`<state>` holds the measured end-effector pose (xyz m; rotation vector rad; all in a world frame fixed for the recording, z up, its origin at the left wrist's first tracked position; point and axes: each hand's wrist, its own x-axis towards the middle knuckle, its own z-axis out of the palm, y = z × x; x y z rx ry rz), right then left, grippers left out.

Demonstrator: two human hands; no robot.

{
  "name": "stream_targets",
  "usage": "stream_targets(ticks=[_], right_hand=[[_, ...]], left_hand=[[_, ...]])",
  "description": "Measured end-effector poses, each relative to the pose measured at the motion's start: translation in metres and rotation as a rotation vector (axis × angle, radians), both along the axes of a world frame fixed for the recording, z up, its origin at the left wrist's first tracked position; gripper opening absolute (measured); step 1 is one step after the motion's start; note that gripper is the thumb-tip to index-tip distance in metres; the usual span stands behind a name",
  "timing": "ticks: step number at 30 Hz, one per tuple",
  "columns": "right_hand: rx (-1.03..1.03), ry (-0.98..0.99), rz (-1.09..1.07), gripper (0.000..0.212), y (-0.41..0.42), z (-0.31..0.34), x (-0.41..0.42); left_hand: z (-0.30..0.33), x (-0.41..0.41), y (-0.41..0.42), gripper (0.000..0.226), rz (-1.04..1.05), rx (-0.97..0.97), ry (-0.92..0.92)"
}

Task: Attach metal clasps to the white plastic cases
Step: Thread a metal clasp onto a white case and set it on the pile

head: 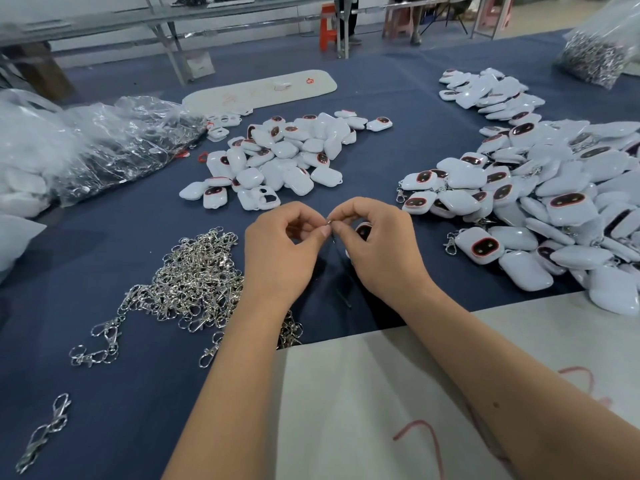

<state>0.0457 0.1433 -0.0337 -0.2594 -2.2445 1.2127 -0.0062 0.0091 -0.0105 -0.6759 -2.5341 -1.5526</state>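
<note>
Centre of frame: left hand (282, 252) and right hand (377, 247) pinch together on a small metal clasp (329, 222). The right hand also cups a white case (363, 232) (mostly hidden). Advice: steady the case, keep the ring pinched while threading. Loose clasps (194, 282) lie lower left; finished cases (540, 209) at right.

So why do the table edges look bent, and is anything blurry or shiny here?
In the head view, the wide-angle lens bows the far benches and stretches the corners; the bag of metal parts top right is smeared; the clear plastic bags and white cases glint; the hands throw only soft shadows.
</note>
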Motion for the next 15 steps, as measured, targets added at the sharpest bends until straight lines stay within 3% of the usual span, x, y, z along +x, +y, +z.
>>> stream_targets(ticks=[4,10,15], right_hand=[[0.023,0.030,0.003,0.014,-0.0008,0.0008,0.0008],[-0.185,0.008,0.096,0.010,0.0045,0.0046,0.0009],[-0.142,0.038,0.088,0.012,0.0043,0.0032,0.0006]], left_hand=[[-0.0007,0.0005,0.0005,0.014,-0.004,-0.016,-0.002],[0.0010,-0.0004,0.0001,0.015,-0.013,0.064,0.008],[-0.0012,-0.0022,-0.0031,0.015,-0.033,0.035,-0.005]])
